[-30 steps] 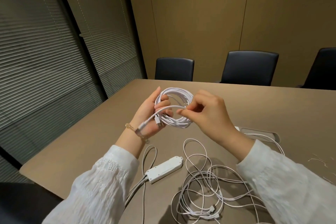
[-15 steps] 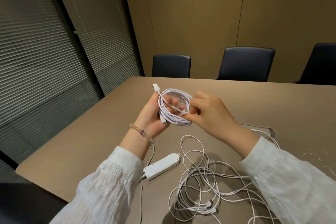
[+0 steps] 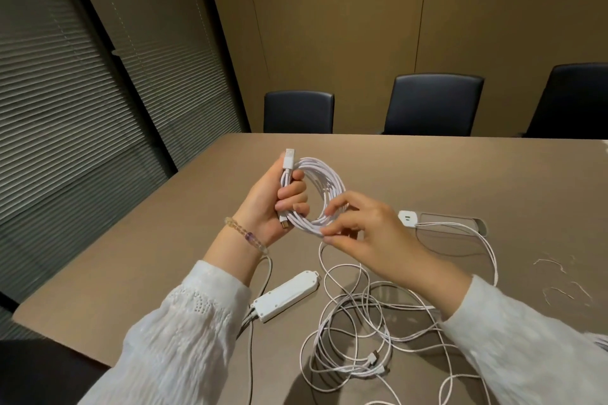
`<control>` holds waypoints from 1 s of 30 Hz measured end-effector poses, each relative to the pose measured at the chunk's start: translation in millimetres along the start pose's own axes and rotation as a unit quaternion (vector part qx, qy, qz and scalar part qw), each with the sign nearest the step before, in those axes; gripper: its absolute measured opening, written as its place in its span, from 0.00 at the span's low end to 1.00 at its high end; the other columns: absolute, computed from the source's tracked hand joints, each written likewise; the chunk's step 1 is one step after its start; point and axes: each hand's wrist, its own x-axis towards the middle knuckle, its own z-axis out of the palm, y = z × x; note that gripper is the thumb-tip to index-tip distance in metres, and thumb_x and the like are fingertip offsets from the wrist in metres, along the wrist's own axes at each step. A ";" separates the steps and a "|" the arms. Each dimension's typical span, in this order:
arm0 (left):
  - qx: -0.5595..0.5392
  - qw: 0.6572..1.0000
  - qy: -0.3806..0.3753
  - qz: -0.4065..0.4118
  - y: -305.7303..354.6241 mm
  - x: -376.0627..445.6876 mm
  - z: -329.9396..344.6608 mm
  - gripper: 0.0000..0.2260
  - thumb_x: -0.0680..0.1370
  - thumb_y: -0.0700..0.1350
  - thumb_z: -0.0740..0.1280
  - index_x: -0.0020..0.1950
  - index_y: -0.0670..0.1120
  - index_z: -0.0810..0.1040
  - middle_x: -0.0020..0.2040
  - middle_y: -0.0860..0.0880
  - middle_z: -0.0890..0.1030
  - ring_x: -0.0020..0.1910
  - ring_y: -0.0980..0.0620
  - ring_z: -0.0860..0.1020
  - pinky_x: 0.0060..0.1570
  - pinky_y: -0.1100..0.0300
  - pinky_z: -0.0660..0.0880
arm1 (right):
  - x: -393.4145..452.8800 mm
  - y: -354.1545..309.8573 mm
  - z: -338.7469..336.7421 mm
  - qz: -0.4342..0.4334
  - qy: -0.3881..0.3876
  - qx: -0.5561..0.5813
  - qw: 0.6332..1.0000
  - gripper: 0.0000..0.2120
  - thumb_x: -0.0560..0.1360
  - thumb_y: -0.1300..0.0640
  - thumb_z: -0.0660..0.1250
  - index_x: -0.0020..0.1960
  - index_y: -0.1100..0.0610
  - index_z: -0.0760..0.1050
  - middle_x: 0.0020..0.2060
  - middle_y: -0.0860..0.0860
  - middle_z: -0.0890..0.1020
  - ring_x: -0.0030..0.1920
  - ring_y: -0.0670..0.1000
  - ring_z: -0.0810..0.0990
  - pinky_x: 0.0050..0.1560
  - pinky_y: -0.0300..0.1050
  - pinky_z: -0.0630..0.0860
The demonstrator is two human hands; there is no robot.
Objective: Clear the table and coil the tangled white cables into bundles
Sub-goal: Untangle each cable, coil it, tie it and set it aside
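chairs [image 3: 298, 111]: 3 | power strip [image 3: 285, 295]: 1 | coiled cable [image 3: 324, 194]: 1 | loose cables [image 3: 355, 332]: maybe 2

Tangled cables [image 3: 355, 332] cut off at the bottom edge; right-side table scraps [image 3: 556, 276] perhaps wire, too small.

The coiled cable [image 3: 324, 194] was white, same as the loose tangle [image 3: 355, 332] and the power strip [image 3: 285, 296] at 6 o'clock. The table [image 3: 444, 174] was plain tan-brown. Sleeves [image 3: 184, 332] were white with a crinkly texture, chairs [image 3: 434, 103] at 12 o'clock black, blinds [image 3: 65, 128] at 9 o'clock grey-striped.
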 end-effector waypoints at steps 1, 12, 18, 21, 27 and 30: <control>0.012 1.000 -0.003 -0.009 -0.1 0.1 -0.2 0.22 0.82 0.59 0.56 0.35 0.45 0.69 0.19 0.54 0.64 0.15 0.59 0.61 0.18 0.68 0.64 | -2.2 0.9 0.6 0.034 0.002 0.025 0.999 0.01 0.70 0.61 0.75 0.42 0.57 0.84 0.47 0.47 0.78 0.36 0.44 0.76 0.39 0.31 0.70; 0.266 0.936 -0.110 -0.202 -25.1 10.4 30.3 0.31 0.76 0.72 0.51 0.36 0.44 0.67 0.21 0.53 0.62 0.17 0.59 0.57 0.18 0.69 0.57 | 7.1 -2.4 -27.2 0.201 0.036 0.239 0.949 0.21 0.74 0.44 0.64 0.67 0.38 0.68 0.43 0.44 0.79 0.43 0.45 0.79 0.38 0.46 0.79; 0.252 0.937 -0.100 -0.222 -50.7 25.2 38.4 0.30 0.72 0.72 0.57 0.34 0.44 0.70 0.22 0.53 0.63 0.16 0.60 0.58 0.18 0.69 0.60 | -16.5 8.9 -28.7 0.259 0.170 0.279 0.909 0.02 0.75 0.59 0.69 0.46 0.55 0.80 0.28 0.51 0.79 0.26 0.46 0.69 0.27 0.36 0.66; 0.265 0.935 -0.127 -0.200 -64.0 34.3 44.6 0.27 0.72 0.68 0.60 0.37 0.43 0.74 0.25 0.52 0.68 0.18 0.60 0.63 0.25 0.67 0.69 | -30.2 18.1 -37.2 0.282 0.228 0.288 0.886 0.03 0.74 0.59 0.70 0.41 0.56 0.80 0.24 0.51 0.76 0.25 0.47 0.66 0.26 0.37 0.64; 0.394 0.895 -0.157 -0.140 -102.1 67.2 65.0 0.25 0.80 0.65 0.51 0.51 0.48 0.78 0.38 0.47 0.80 0.38 0.51 0.80 0.43 0.57 0.76 | -62.5 40.7 -63.6 0.285 0.344 0.225 0.866 0.04 0.71 0.60 0.73 0.39 0.53 0.81 0.25 0.43 0.79 0.26 0.40 0.72 0.30 0.32 0.69; 0.353 0.912 -0.110 -0.180 -127.2 85.8 79.6 0.30 0.79 0.68 0.52 0.33 0.45 0.74 0.24 0.49 0.73 0.25 0.51 0.76 0.37 0.58 0.76 | -80.8 53.1 -74.3 0.267 0.379 0.171 0.869 0.05 0.71 0.60 0.73 0.39 0.51 0.81 0.30 0.41 0.80 0.29 0.40 0.74 0.33 0.32 0.68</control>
